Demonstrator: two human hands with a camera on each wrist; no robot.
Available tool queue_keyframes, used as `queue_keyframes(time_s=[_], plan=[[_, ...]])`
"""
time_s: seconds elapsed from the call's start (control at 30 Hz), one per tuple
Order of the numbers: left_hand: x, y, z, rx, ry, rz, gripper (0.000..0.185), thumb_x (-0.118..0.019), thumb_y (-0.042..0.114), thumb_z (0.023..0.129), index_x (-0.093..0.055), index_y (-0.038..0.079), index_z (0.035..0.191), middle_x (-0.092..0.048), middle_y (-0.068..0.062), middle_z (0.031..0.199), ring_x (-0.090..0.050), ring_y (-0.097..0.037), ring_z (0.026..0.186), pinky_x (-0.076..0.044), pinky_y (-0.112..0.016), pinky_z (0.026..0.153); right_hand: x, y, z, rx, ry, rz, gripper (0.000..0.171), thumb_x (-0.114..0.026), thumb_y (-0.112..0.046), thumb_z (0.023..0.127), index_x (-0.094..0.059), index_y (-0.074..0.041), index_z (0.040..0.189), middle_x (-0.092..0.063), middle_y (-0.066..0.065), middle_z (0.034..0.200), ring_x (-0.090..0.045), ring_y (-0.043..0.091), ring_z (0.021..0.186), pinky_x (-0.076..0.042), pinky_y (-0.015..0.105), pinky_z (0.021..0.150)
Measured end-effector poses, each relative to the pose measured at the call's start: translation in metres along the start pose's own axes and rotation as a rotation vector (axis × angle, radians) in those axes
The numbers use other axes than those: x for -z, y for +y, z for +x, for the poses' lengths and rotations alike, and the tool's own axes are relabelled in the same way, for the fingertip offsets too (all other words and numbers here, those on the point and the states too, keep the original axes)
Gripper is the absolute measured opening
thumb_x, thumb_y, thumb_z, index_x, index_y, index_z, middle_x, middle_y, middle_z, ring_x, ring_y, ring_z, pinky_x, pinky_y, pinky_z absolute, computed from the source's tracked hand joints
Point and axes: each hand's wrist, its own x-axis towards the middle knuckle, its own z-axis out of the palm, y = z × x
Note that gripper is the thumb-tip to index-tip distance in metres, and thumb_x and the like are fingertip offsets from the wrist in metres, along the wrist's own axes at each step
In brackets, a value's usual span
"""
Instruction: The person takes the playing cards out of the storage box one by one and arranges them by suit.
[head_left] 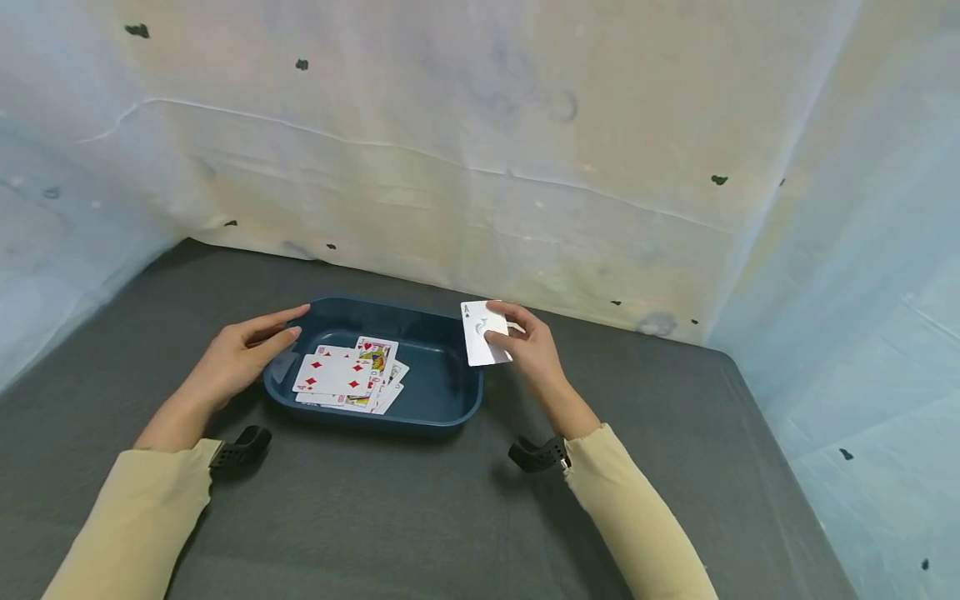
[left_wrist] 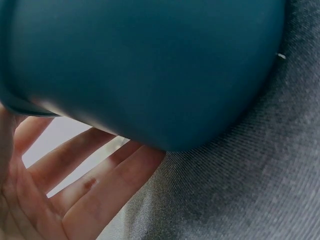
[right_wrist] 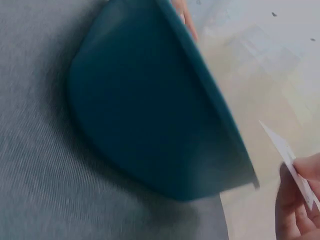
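Note:
A dark blue tub (head_left: 438, 379) stands on the dark grey cloth. Inside it, toward the left, lies a loose pile of face-up playing cards (head_left: 335, 377), with a four of diamonds on top and a red queen partly covered. My left hand (head_left: 228, 358) touches the tub's left end, its fingers fairly straight; the left wrist view shows fingers (left_wrist: 107, 185) against the outer wall. Just above the tub's right rim, my right hand (head_left: 528, 346) pinches one white playing card (head_left: 475, 337), an ace, between thumb and fingers. Seen edge-on, that card (right_wrist: 282, 147) is beside the tub in the right wrist view.
Pale, stained sheeting (head_left: 465, 150) rises behind and at both sides of the grey-covered table (head_left: 390, 517). Each wrist wears a black strap, the left one (head_left: 243, 447) near the tub's front left corner and the right one (head_left: 538, 454) farther right.

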Motion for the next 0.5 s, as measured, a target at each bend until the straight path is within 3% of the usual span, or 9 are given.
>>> queue_keyframes(time_s=[0.17,0.5], plan=[[0.000,-0.001,0.000,0.001,0.000,0.007,0.058,-0.043,0.051,0.099,-0.035,0.024,0.150,-0.037,-0.025,0.146,-0.045,-0.034,0.102,-0.043,-0.031,0.069,0.012,0.009,0.001,0.004,0.061,0.008,0.047,-0.064,0.005,0.086,-0.058,-0.008,0.131,-0.057,0.015,0.122,-0.057,0.015,0.091,-0.049,0.021,0.067],[0.000,0.001,-0.001,-0.001,0.001,0.003,0.058,-0.043,0.050,0.099,-0.035,0.023,0.150,-0.038,-0.025,0.146,-0.046,-0.033,0.101,-0.044,-0.029,0.067,0.031,0.034,0.001,-0.054,0.145,-0.133,0.051,-0.067,0.002,0.085,-0.054,-0.008,0.133,-0.056,0.015,0.117,-0.052,0.019,0.096,-0.044,0.019,0.068]])
